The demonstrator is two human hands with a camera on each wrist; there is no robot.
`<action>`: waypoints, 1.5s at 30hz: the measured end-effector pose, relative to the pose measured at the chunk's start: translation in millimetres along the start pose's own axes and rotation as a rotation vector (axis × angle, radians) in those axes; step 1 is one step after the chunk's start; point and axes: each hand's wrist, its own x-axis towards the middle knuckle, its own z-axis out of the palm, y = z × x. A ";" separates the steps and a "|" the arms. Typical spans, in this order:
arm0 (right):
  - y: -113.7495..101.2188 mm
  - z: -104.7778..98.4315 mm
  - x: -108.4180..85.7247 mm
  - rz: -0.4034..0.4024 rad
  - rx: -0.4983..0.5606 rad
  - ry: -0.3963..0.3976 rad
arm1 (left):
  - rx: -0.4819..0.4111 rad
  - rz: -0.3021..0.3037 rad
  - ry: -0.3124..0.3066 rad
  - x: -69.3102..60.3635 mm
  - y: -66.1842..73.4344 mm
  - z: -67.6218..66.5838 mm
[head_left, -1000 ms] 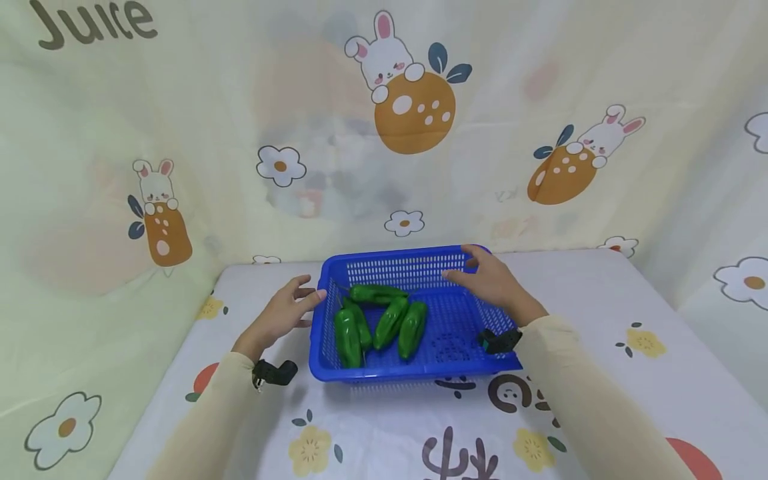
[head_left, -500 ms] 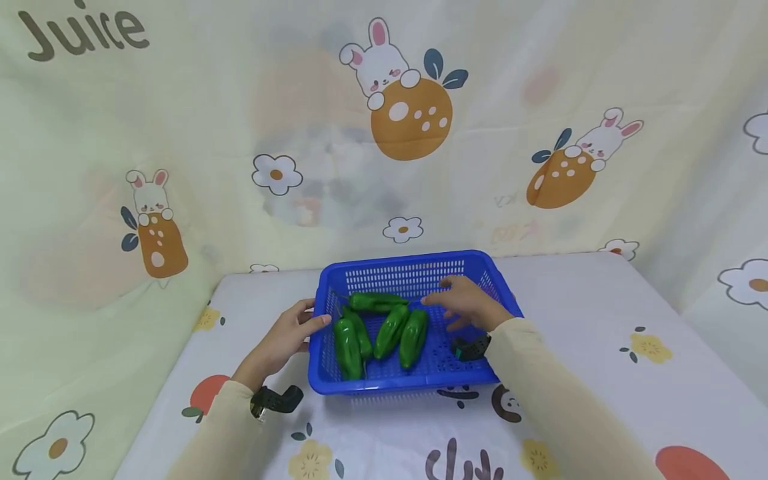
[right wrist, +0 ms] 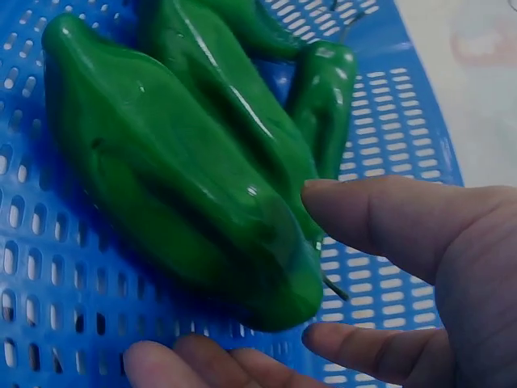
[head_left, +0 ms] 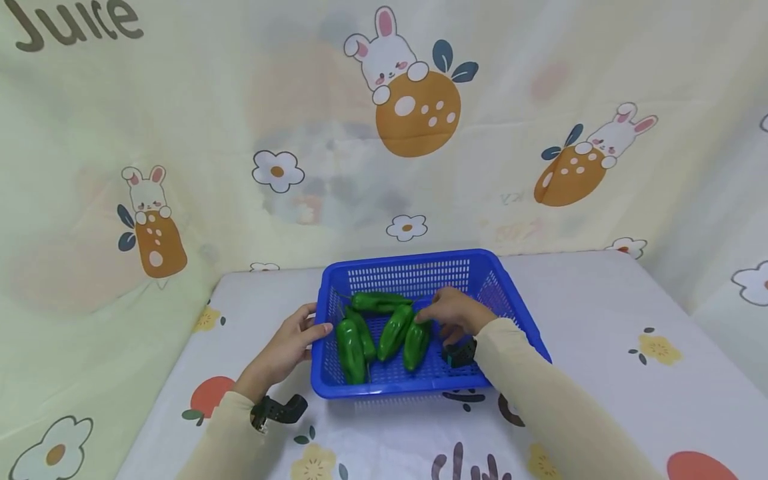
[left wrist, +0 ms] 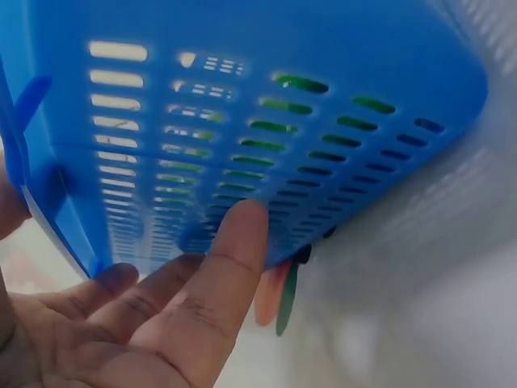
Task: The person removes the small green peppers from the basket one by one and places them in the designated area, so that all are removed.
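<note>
A blue plastic basket [head_left: 402, 385] with slotted walls stands on the table, several green peppers lying in its left and middle part. My left hand [head_left: 289, 347] holds its left side, thumb over the rim and fingers against the outer wall; the left wrist view shows those fingers [left wrist: 242, 234] on the slots. Inside the basket, my right hand [head_left: 459, 312] is at the stem end of the rightmost pepper [head_left: 417, 348]. In the right wrist view, thumb and index finger stand apart on either side of that pepper's end [right wrist: 186, 186]; whether the thumb touches it I cannot tell.
A white patterned cloth [head_left: 600, 353] covers the table. Behind it hangs a pale curtain [head_left: 336, 100] printed with rabbits and flowers. Small black cameras sit on both wrists, the right one [head_left: 459, 353] inside the basket.
My right hand has moved left and down from the basket's right rim to the rightmost pepper. My left hand has closed in from beside the basket onto its left rim.
</note>
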 end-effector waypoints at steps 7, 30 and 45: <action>-3.0 8.1 5.8 0.005 -0.049 0.035 | -0.055 0.001 -0.009 0.9 6.1 4.4; -8.1 20.2 6.3 0.004 -0.063 0.063 | -0.096 -0.027 0.021 -3.6 3.9 3.2; -2.0 14.3 7.9 -0.047 0.008 0.079 | -0.098 -0.037 0.020 -2.9 1.9 3.9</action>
